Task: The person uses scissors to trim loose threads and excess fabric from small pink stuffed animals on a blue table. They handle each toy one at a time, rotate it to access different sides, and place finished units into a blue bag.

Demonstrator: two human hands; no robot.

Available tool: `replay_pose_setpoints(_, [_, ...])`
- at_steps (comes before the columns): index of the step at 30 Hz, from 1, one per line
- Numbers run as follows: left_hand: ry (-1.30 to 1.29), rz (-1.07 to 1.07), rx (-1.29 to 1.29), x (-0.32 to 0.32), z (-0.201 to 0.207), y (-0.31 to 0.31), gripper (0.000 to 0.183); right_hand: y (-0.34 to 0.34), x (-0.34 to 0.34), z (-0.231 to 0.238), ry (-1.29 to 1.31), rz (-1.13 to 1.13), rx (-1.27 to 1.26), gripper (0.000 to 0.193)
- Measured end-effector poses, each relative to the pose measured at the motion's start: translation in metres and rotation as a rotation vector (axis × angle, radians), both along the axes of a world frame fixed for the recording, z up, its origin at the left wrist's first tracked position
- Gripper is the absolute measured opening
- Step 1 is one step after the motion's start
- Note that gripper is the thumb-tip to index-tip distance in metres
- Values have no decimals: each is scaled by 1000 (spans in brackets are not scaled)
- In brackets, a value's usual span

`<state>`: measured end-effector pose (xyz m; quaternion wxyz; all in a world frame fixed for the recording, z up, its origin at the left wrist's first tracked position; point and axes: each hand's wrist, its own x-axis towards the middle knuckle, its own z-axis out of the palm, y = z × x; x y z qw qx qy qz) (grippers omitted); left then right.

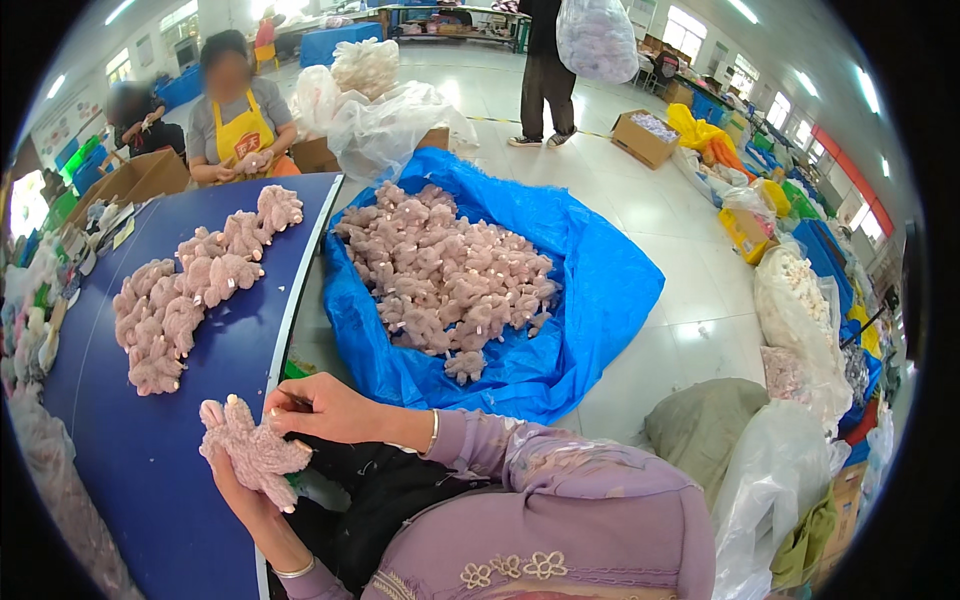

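Observation:
A fuzzy pink plush toy (252, 450) with stubby limbs is in my left hand (238, 490), whose fingers wrap it from below. My right hand (325, 408) is closed in a pinch at the toy's upper right side; whatever sits between the fingertips is too small to make out. Both hands are over the near right edge of the blue table (150, 470). Farther up the table lies a row of similar plush toys (190, 290). To the right, a big blue tarp sack (600, 290) stands open on the floor, heaped with many more pink plush pieces (450, 265).
Across the table's far end a person in a yellow apron (243, 130) handles a pink piece. Another person (548, 80) stands beyond the sack with a clear bag (597, 40). A cardboard box (645, 138) and stuffed plastic bags (775, 470) line the right side.

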<state>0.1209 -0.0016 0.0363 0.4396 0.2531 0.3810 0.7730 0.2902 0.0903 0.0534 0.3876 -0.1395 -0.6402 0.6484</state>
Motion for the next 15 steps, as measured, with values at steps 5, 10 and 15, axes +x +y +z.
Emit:
replay_pose_setpoints(5, [-26,-56,-74,-26,-12,2,37,-11,4,12,-11,187,312,13])
replay_pose_setpoints(10, [6,-21,-167,-24,-6,4,22,-12,-2,22,-41,364,439,12])
replay_pose_setpoints(15, [-38,-74,-159,-40,-14,6,31,-7,-15,20,-48,345,194,15])
